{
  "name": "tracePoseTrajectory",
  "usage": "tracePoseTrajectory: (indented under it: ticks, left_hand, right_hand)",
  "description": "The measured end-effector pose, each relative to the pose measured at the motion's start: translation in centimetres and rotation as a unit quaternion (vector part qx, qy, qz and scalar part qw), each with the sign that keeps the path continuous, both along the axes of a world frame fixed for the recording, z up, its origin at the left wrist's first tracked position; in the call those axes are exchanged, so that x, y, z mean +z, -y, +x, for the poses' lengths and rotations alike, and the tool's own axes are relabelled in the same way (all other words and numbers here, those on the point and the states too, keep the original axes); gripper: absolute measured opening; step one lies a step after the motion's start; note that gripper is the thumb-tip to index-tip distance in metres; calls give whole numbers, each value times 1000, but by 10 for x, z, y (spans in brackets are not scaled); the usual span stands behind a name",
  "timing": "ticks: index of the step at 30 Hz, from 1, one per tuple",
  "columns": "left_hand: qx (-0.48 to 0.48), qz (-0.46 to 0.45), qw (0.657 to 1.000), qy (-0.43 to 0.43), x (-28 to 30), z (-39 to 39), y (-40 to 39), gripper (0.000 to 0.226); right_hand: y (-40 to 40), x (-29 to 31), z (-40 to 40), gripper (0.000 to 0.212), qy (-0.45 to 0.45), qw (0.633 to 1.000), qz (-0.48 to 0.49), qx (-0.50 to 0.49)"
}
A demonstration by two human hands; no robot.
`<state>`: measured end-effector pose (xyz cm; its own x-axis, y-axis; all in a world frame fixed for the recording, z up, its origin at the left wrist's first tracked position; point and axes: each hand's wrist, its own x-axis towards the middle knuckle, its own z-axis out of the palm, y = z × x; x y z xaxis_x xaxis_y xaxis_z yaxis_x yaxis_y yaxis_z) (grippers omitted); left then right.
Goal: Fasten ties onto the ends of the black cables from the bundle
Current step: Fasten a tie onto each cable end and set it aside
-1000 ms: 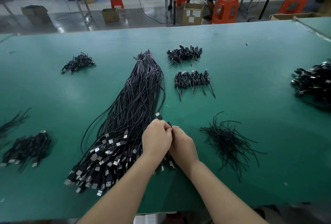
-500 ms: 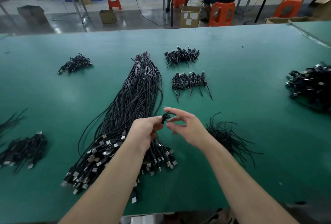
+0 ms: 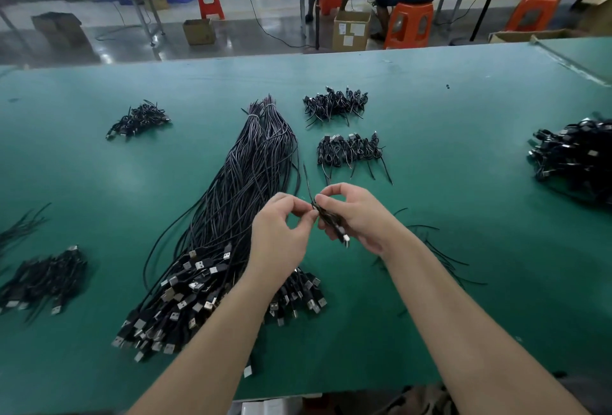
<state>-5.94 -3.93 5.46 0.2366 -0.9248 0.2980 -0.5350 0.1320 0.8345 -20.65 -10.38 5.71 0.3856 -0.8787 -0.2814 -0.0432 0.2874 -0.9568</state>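
A long bundle of black cables (image 3: 238, 209) lies down the middle of the green table (image 3: 463, 182), its USB plugs fanned out near the front edge. Above its right side my right hand (image 3: 357, 219) holds a folded black cable (image 3: 332, 224) with a silver plug hanging down. My left hand (image 3: 281, 235) pinches the thin black tie at the top of that cable. A loose pile of black ties (image 3: 440, 252) lies to the right, partly hidden by my right forearm.
Small heaps of tied cables lie at the back centre (image 3: 334, 104), below it (image 3: 351, 151), at the back left (image 3: 137, 119), the front left (image 3: 39, 278) and the far right (image 3: 576, 156). Beyond the table a person sits on an orange stool (image 3: 409, 25) among cardboard boxes.
Both hands rose from the plug end of the bundle with one cable. It is now folded in my right hand, and my left fingers have closed on the tie.
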Motion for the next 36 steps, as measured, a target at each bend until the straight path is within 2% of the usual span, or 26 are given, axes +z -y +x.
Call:
tracePoseTrajectory:
  ticks: [4,6,8,10,12,13,15,16,17,19,20,22,24,26,28,30,31,32,34,36]
  left_hand:
    - [-34,-147,971,183,2,-2,-1,8]
    - [-36,-156,966,200,1,-1,-1,8]
    - [-25,-101,988,114,1,2,-1,8]
    - [2,4,1000,-31,1,5,3,8]
    - [16,95,975,-202,3,3,5,10]
    - [17,123,958,-258,4,2,6,11]
    - [12,142,946,-293,5,-1,6,12]
    - [6,135,951,-279,5,-1,5,12]
    - [1,113,967,-228,6,0,5,12]
    - [-14,24,999,-38,6,2,4,15]
    - [-18,-31,998,50,5,3,4,15]
    - [-25,-125,976,174,4,2,2,11]
    - [-25,-193,941,277,-1,0,1,7]
    - [-17,-214,927,309,-4,2,2,7]
    - [-4,-160,958,238,-4,4,2,11]
    - [8,-51,995,91,-2,6,5,16]
    - [12,16,1000,2,-1,8,7,16]
    - [15,81,992,-93,1,9,10,16]
    - [5,181,950,-254,3,12,13,15]
    - [-13,217,925,-312,3,12,14,14]
  right_hand:
    - [-1,0,-5,8,106,989,102,34]
    - [-1,-1,-8,11,134,984,111,45]
    - [-2,-1,-13,17,110,991,54,57]
    - [-2,-2,-15,22,23,996,-60,56]
    - [-3,-2,-14,23,-55,985,-158,38]
    - [-3,-1,-12,21,-69,981,-181,32]
    - [-3,2,-10,16,-73,978,-193,31]
    - [-3,4,-10,14,-77,977,-194,33]
    - [-3,5,-9,14,-81,978,-191,37]
    - [0,9,-9,14,-65,986,-150,41]
    - [2,11,-8,14,-50,991,-114,38]
    - [5,15,-5,10,-33,998,-49,28]
    - [7,16,-1,8,-13,1000,-3,27]
    - [7,14,1,11,17,999,27,35]
    - [6,12,-2,12,44,997,25,57]
    - [4,8,-7,16,63,995,-12,82]
    - [3,6,-8,19,40,994,-49,85]
    - [3,4,-9,21,2,993,-87,83]
    - [4,3,-8,22,-49,988,-121,77]
    - [4,3,-7,20,-61,989,-110,76]
